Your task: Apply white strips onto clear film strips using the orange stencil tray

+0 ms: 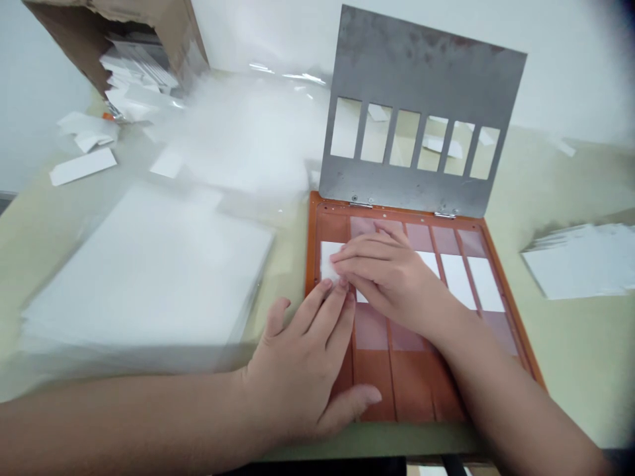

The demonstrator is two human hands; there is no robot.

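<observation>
An orange tray [506, 311] with several long slots lies on the table, its grey metal lid [421, 73] with cut-out windows standing open behind it. Small white cards [476, 281] lie in the slots. My right hand [391, 274] rests flat over the left slots, fingers stretched out and pressing a white card [327, 261] at the tray's left edge. My left hand [302, 360] lies open on the tray's lower left corner, its fingertips touching the same card.
A thick stack of clear plastic sheets [143, 277] lies left of the tray. A torn cardboard box [124, 39] with white cards stands at the back left, loose cards [82, 165] near it. Another pile of white cards [585, 268] lies at the right.
</observation>
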